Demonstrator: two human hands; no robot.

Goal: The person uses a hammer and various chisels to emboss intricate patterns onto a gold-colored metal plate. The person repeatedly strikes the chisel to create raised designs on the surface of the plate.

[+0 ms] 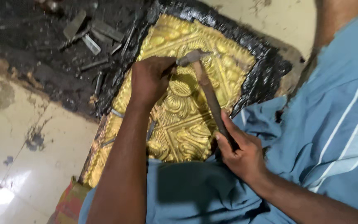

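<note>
- My right hand (pixel 241 151) is closed round the hammer (pixel 207 89) handle's end.
- My left hand (pixel 148 81) pinches a punch, mostly hidden, at 12 o'clock on the brass sheet (pixel 183 124).
- The sheet looks thin and dentable.

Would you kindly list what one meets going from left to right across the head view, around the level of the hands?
Pale stained floor → left hand on the embossed golden metal panel → hammer → right hand → blue striped shirt.
</note>
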